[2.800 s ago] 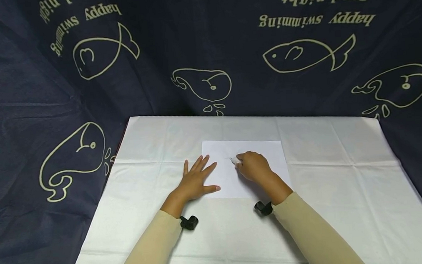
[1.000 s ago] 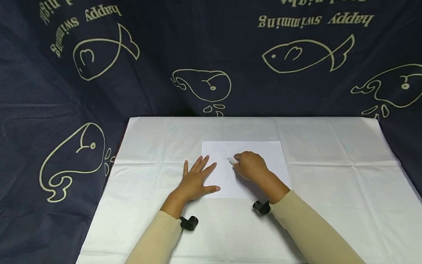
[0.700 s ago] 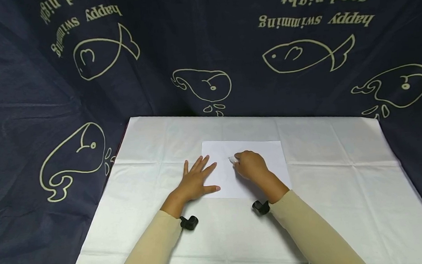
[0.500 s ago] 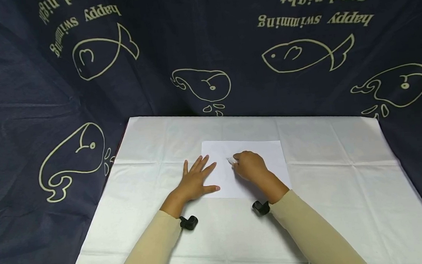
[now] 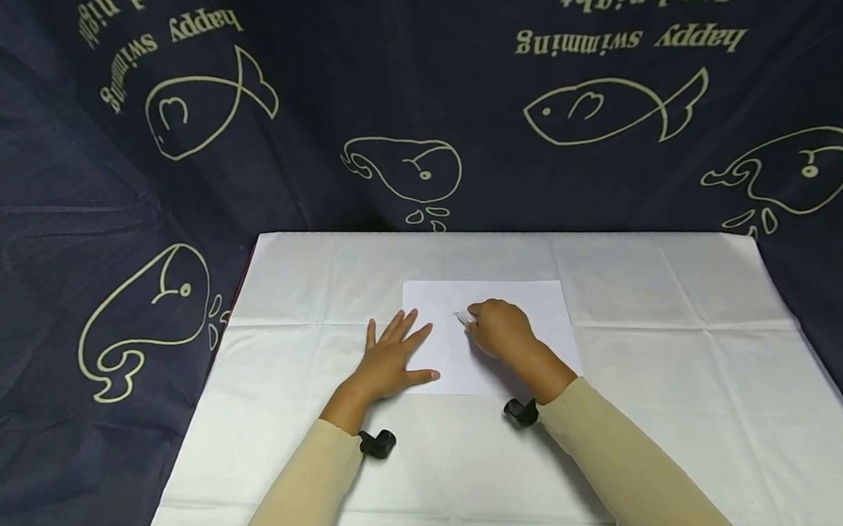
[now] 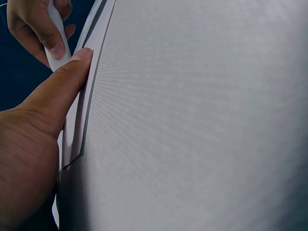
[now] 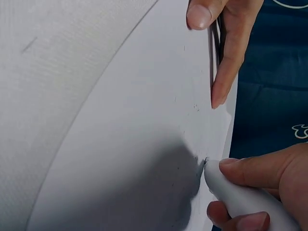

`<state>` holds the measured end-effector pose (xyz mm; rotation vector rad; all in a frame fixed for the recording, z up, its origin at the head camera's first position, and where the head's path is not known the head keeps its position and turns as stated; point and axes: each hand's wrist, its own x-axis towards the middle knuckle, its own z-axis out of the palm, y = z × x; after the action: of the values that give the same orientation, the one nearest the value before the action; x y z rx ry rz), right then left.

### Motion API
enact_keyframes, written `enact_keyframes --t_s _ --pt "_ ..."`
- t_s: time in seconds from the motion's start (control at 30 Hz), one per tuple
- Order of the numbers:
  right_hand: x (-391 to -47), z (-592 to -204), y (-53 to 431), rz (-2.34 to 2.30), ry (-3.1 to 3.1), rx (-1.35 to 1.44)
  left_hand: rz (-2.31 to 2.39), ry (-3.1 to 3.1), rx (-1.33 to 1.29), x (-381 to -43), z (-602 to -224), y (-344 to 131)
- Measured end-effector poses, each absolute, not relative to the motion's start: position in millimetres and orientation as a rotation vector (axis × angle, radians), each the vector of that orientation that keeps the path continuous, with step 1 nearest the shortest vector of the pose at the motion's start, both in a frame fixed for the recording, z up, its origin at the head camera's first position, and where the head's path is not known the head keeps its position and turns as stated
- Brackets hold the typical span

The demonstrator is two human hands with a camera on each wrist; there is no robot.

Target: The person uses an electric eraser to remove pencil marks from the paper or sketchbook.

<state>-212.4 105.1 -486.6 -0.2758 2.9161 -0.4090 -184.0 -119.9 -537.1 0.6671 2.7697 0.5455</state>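
Observation:
In the head view a white sheet of paper (image 5: 446, 369) lies on the cloth-covered table. My left hand (image 5: 385, 362) rests flat on its left edge, fingers spread. Over the middle of the sheet, my right hand (image 5: 504, 331) grips a white eraser (image 5: 465, 318), long and smooth with a rounded end. The right wrist view shows the eraser (image 7: 236, 192) between thumb and curled fingers, its tip touching the paper (image 7: 144, 91). Small dark crumbs lie around that tip. In the left wrist view my left thumb (image 6: 62, 89) presses near the paper's edge, with the eraser (image 6: 57, 29) behind it.
A white cloth (image 5: 675, 408) with fold creases covers the table. Behind and to the left hangs a dark blue curtain (image 5: 479, 66) printed with fish, whales and lettering. A black wrist camera (image 5: 379, 445) sits at the left wrist, another black camera (image 5: 521, 413) at the right.
My right hand and the eraser have shifted slightly left, with small back-and-forth movements. A thin dark mark seen beside the eraser earlier now looks shorter. My left hand stays in place.

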Motion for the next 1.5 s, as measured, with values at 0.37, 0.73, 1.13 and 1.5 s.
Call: enact_keyframes --t_s 0.37,0.73,1.13,1.5 --pt "-211.9 -487.0 103.5 -0.396 2.915 -0.287 0.549 2.771 0.670 -183.6 -536.8 -119.8" --pt "-212.1 -486.8 102.2 -0.387 2.921 -0.312 0.557 2.773 0.682 -183.7 -537.0 -119.8" --pt "-212.2 -488.1 101.4 -0.379 2.935 -0.326 0.543 2.777 0.674 -184.7 -539.7 -120.3" --pt "-212.9 -490.1 100.9 -0.396 2.950 -0.340 0.540 2.777 0.668 -184.6 -539.8 -120.9"
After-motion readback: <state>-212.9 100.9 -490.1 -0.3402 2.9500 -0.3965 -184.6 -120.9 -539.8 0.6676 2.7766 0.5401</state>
